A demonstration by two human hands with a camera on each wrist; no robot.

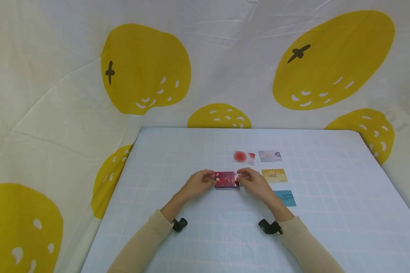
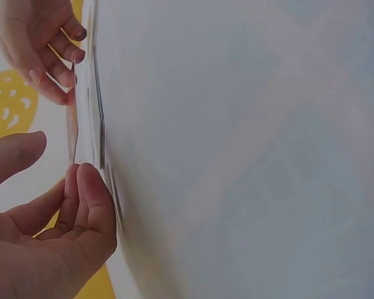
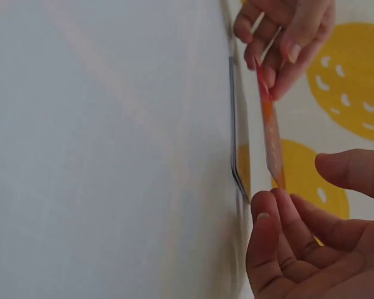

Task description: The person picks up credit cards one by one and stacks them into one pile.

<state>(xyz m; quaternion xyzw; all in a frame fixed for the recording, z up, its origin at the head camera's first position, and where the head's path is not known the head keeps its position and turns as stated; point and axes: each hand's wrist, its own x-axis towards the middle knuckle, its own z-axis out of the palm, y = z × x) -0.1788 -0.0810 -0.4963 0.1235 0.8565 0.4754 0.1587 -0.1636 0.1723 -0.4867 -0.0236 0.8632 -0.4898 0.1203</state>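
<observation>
Both hands hold a red VIP card [image 1: 227, 179] by its two short ends, face up. My left hand [image 1: 201, 183] is at its left end, with the fingertips at the card edge in the left wrist view and the thumb [image 2: 19, 156] raised apart. At the right end is my right hand [image 1: 254, 184], its thumb [image 3: 349, 173] also lifted off in the right wrist view. Seen edge-on, the red card has a gap under it. Below lies a flat, dark-edged thing [image 3: 232, 118], mostly hidden from the head camera by the card.
Right of the hands lie a gold card [image 1: 275, 175] and a teal card [image 1: 287, 198], partly covered by the right forearm. Farther back are a white card with a red circle [image 1: 240, 156] and a silvery card [image 1: 270, 156]. A patterned cloth [image 1: 225, 45] hangs behind the pale table [image 1: 177, 148].
</observation>
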